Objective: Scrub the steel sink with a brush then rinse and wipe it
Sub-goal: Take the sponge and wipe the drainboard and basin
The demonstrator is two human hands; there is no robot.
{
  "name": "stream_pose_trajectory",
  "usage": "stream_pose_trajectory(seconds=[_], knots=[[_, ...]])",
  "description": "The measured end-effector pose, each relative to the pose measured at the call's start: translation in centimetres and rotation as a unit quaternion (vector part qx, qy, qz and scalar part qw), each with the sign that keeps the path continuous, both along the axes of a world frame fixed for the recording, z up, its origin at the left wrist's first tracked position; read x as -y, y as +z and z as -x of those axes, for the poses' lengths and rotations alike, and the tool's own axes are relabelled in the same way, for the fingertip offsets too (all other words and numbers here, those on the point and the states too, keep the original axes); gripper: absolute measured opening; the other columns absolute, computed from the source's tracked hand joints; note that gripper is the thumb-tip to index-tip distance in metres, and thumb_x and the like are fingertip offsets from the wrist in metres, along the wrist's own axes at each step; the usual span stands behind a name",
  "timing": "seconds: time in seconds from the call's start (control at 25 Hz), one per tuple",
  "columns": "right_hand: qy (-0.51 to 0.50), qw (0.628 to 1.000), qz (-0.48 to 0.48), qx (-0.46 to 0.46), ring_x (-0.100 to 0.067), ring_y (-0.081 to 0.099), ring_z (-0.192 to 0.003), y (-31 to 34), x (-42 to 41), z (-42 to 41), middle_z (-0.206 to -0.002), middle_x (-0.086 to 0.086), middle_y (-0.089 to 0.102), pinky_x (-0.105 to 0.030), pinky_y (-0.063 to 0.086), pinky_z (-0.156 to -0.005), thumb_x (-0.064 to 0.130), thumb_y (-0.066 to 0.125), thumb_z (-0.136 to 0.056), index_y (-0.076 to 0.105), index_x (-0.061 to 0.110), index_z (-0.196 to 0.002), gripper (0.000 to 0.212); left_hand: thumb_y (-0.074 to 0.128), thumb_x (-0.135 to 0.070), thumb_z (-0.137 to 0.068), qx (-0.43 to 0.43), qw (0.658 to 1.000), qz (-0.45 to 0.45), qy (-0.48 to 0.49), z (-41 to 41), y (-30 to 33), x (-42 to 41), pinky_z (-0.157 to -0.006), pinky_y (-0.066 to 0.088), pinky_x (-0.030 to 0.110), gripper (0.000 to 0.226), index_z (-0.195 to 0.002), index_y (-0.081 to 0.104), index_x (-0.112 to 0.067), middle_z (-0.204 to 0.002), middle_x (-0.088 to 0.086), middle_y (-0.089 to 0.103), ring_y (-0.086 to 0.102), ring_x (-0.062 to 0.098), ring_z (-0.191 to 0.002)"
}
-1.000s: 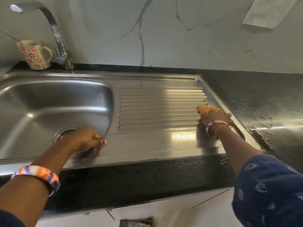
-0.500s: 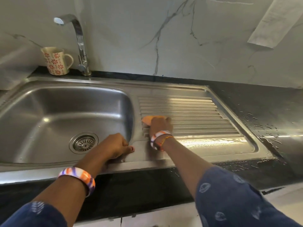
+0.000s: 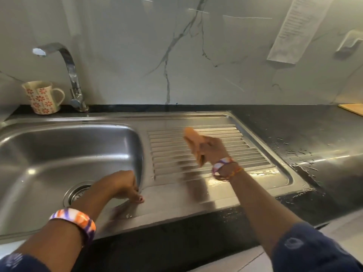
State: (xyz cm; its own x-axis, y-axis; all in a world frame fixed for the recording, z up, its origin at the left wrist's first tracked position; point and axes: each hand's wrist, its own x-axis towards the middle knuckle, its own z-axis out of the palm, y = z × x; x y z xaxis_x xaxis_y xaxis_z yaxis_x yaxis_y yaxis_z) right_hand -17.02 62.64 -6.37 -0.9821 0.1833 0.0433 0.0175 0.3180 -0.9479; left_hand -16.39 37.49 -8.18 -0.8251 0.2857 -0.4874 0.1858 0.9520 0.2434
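The steel sink [image 3: 59,154] has a deep basin on the left with a round drain [image 3: 78,192], and a ribbed drainboard [image 3: 245,152] on the right. My right hand [image 3: 214,150] grips an orange cloth [image 3: 193,143], blurred by motion, lifted a little over the ribs of the drainboard. My left hand [image 3: 125,186] rests with curled fingers on the front rim of the basin, beside the drainboard, and holds nothing.
A curved steel tap [image 3: 72,75] stands behind the basin, with a flowered mug [image 3: 42,97] to its left. The black counter [image 3: 314,134] on the right is wet with water drops. A wooden board corner [image 3: 353,108] lies far right. A paper sheet [image 3: 296,30] hangs on the marble wall.
My right hand swept the orange cloth from the drainboard's right side to its left, then back toward the middle and slightly up. My left hand stayed on the basin rim. The view shifted.
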Motion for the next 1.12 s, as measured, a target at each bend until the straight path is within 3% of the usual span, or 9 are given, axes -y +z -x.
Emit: stream_pose_trajectory(seconds=[0.12, 0.2, 0.36, 0.48, 0.56, 0.72, 0.92, 1.04, 1.12], knots=[[-0.160, 0.984, -0.053, 0.055, -0.010, 0.062, -0.049, -0.8, -10.2, 1.8, -0.086, -0.016, 0.064, -0.029, 0.050, -0.050, 0.013, 0.052, -0.089, 0.064, -0.001, -0.101, 0.022, 0.070, -0.046, -0.077, -0.044, 0.999, 0.028, -0.018, 2.4, 1.1, -1.8, -0.070, 0.036, 0.023, 0.045, -0.099, 0.066, -0.008, -0.097, 0.006, 0.064, 0.058, 0.020, -0.089], [-0.225, 0.955, -0.191, 0.025, -0.031, 0.067, -0.086, -0.3, -14.6, 3.3, -0.102, -0.020, 0.067, -0.041, 0.052, -0.074, 0.018, 0.047, -0.090, 0.064, 0.006, -0.110, 0.029, 0.070, -0.048, -0.076, -0.071, 0.996, 0.054, -0.025, 4.0, 1.3, -3.2, -0.070, 0.039, 0.029, 0.048, -0.098, 0.066, -0.006, -0.102, 0.011, 0.067, 0.061, 0.025, -0.094], [-0.164, 0.859, -0.449, 0.184, -0.038, 0.056, -0.112, -0.3, -19.6, 4.5, -0.119, -0.018, 0.062, -0.040, 0.042, -0.092, 0.041, 0.043, -0.087, 0.055, 0.016, -0.121, 0.044, 0.071, -0.046, -0.076, -0.086, 0.989, 0.120, -0.027, 5.0, 0.8, -5.2, -0.066, 0.037, 0.026, 0.051, -0.103, 0.066, -0.004, -0.109, 0.013, 0.066, 0.061, 0.025, -0.101], [-0.092, 0.789, -0.555, 0.245, -0.036, 0.048, -0.119, -1.1, -20.3, 4.3, -0.125, -0.012, 0.058, -0.042, 0.037, -0.097, 0.068, 0.037, -0.083, 0.057, 0.015, -0.120, 0.068, 0.076, -0.042, -0.071, -0.093, 0.991, 0.096, -0.012, 5.1, 0.4, -5.0, -0.052, 0.029, 0.023, 0.032, -0.069, 0.061, -0.013, -0.080, 0.007, 0.063, 0.057, 0.019, -0.074], [-0.073, 0.788, -0.567, 0.228, -0.037, 0.044, -0.121, -0.9, -19.7, 4.7, -0.127, -0.013, 0.054, -0.042, 0.037, -0.098, 0.063, 0.045, -0.084, 0.057, 0.014, -0.119, 0.061, 0.078, -0.041, -0.070, -0.097, 0.992, 0.086, -0.006, 5.3, 0.3, -4.7, -0.050, 0.027, 0.020, 0.042, -0.055, 0.047, -0.018, -0.064, -0.001, 0.052, 0.047, 0.013, -0.061], [-0.049, 0.757, -0.623, 0.192, -0.039, 0.052, -0.108, -1.1, -18.7, 5.6, -0.115, -0.017, 0.056, -0.036, 0.047, -0.087, 0.028, 0.056, -0.086, 0.058, 0.023, -0.109, 0.024, 0.076, -0.047, -0.069, -0.118, 0.991, 0.060, 0.007, 4.5, 0.0, -4.2, -0.052, 0.025, 0.026, 0.047, -0.059, 0.043, -0.016, -0.060, -0.002, 0.043, 0.039, 0.011, -0.055], [-0.084, 0.755, -0.629, 0.166, -0.036, 0.063, -0.101, -2.1, -16.1, 6.3, -0.107, -0.018, 0.065, -0.037, 0.053, -0.079, 0.010, 0.058, -0.078, 0.061, 0.011, -0.107, 0.028, 0.069, -0.045, -0.079, -0.134, 0.988, -0.001, 0.072, 2.5, -0.9, -4.1, -0.071, 0.040, 0.028, 0.039, -0.096, 0.059, -0.011, -0.094, 0.008, 0.062, 0.048, 0.015, -0.076], [-0.033, 0.718, -0.681, 0.138, -0.035, 0.059, -0.110, -1.3, -12.7, 6.3, -0.114, -0.014, 0.064, -0.036, 0.052, -0.086, 0.012, 0.050, -0.090, 0.056, 0.006, -0.116, 0.027, 0.067, -0.044, -0.081, -0.139, 0.988, 0.001, 0.075, 2.3, -1.2, -4.1, -0.060, 0.034, 0.023, 0.034, -0.076, 0.047, -0.018, -0.079, 0.000, 0.053, 0.045, 0.012, -0.070], [0.008, 0.706, -0.697, 0.127, -0.032, 0.057, -0.114, -0.6, -8.9, 5.6, -0.119, -0.010, 0.062, -0.035, 0.048, -0.090, 0.011, 0.049, -0.092, 0.057, 0.007, -0.119, 0.028, 0.067, -0.045, -0.080, -0.131, 0.988, -0.003, 0.078, 2.4, -1.4, -4.1, -0.063, 0.035, 0.025, 0.036, -0.079, 0.046, -0.016, -0.080, -0.001, 0.050, 0.046, 0.015, -0.073]])
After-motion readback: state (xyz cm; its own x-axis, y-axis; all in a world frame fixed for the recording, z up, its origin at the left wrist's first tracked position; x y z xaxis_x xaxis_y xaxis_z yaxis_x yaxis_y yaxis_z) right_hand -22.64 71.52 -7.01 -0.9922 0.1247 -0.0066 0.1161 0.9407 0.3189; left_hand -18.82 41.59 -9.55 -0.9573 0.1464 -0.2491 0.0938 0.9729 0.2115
